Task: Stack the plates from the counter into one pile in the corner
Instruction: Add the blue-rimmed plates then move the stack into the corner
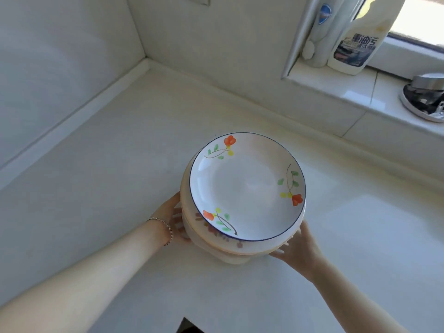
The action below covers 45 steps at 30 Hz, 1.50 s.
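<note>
Resting on the white counter (pixel 108 188) is a pile of plates (pixel 216 239), standing near the middle of the surface and well apart from the corner (pixel 147 62) where the two walls meet. The top plate (pixel 247 186) is white with a thin dark blue rim and three painted sprigs of orange flowers with green leaves and yellow dots. It sits slightly off-centre on the pile, shifted toward the window side, so the rims of the cream and flowered plates beneath show along its near-left edge. The lowest piece looks deeper and plain white.

The left hand (pixel 173 219) presses against the left side of the pile, its fingers spread open along the stacked rims; a thin chain bracelet (pixel 165 230) circles the wrist. The right hand (pixel 298 248) is at the near-right side, palm turned toward the pile and fingers extended under and along the lower rims. Both hands cup the pile between them rather than curl closed; whether the pile is lifted or fully resting on the counter cannot be told.

Beyond the pile, a tiled windowsill (pixel 336 85) carries a white detergent bottle (pixel 355 42) with a dark label, a slimmer bottle (pixel 322 32) just beside it, and a metal object on a dish (pixel 425 97) at the right edge.
</note>
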{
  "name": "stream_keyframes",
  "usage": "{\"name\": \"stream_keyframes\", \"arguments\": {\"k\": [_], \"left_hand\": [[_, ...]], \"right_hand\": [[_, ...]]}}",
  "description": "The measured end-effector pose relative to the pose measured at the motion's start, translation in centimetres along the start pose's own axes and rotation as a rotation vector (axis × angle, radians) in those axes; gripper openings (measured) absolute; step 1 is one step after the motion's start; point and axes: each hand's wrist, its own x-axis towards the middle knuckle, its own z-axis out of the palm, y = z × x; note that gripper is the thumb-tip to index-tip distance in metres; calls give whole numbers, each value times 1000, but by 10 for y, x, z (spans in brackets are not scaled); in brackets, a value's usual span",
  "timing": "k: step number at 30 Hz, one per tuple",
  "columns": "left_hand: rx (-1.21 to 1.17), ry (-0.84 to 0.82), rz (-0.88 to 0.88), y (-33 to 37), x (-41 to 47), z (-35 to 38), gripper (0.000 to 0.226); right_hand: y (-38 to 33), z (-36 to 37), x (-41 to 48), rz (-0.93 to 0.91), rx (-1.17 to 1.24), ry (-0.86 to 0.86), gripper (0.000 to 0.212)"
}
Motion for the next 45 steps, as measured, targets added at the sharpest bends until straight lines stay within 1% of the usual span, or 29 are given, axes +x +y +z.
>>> {"name": "stream_keyframes", "arguments": {"k": [4, 6, 7, 9, 12, 15, 18, 22, 25, 27, 29, 31, 32, 33, 34, 35, 37, 38, 39, 41, 43, 45], "left_hand": [[-16, 26, 39, 50, 10, -24, 43], [16, 35, 62, 77, 15, -34, 43], [22, 36, 74, 91, 18, -39, 43], [8, 51, 91, 119, 26, -50, 55], [-12, 113, 106, 160, 36, -66, 37], [-38, 111, 127, 194, 56, -84, 41], [-93, 95, 105, 227, 66, -95, 40], [-154, 120, 85, 263, 78, -104, 38], [-175, 142, 120, 282, 89, -107, 48], [-216, 145, 164, 288, 92, -110, 45], [-302, 116, 205, 287, 96, -113, 35], [-385, 112, 235, 277, 99, -114, 30], [-385, 142, 239, 269, 102, -114, 30], [-357, 170, 235, 257, 104, -113, 31], [-327, 165, 221, 244, 105, -109, 32], [-316, 132, 195, 230, 107, -102, 31], [-313, 65, 161, 205, 106, -87, 20], [-312, 60, 183, 197, 106, -79, 16], [-323, 70, 226, 192, 107, -73, 14], [-360, 108, 305, 189, 109, -64, 18], [-384, 156, 318, 193, 110, -61, 22], [-404, 179, 294, 199, 111, -61, 23]], "right_hand": [[-19, 47, 39, 5, -12, -3, 56], [-29, 71, 59, 6, -18, -14, 52], [-34, 82, 69, 7, -28, -24, 54], [-44, 108, 89, 16, -35, -39, 60], [-60, 144, 117, 36, -29, -47, 67], [-77, 177, 142, 37, -25, -64, 72], [-95, 206, 164, 35, -39, -67, 79], [-115, 237, 190, 42, -55, -72, 82], [-125, 253, 208, 40, -44, -85, 85], [-130, 259, 217, 39, -28, -94, 82], [-133, 263, 225, 28, 12, -98, 71], [-130, 264, 231, -5, 89, -64, 50], [-127, 264, 235, -44, 69, -25, 36], [-124, 262, 239, -84, -10, 24, 26], [-121, 262, 241, -119, -99, 64, 25], [-118, 261, 244, -134, -172, 90, 29], [-115, 261, 247, -121, -273, 109, 31], [-114, 262, 248, -113, -307, 118, 30], [-114, 263, 249, -111, -329, 133, 28], [-115, 265, 251, -126, -342, 158, 28], [-115, 268, 252, -133, -340, 166, 29], [-115, 272, 253, -130, -330, 173, 29]]}}
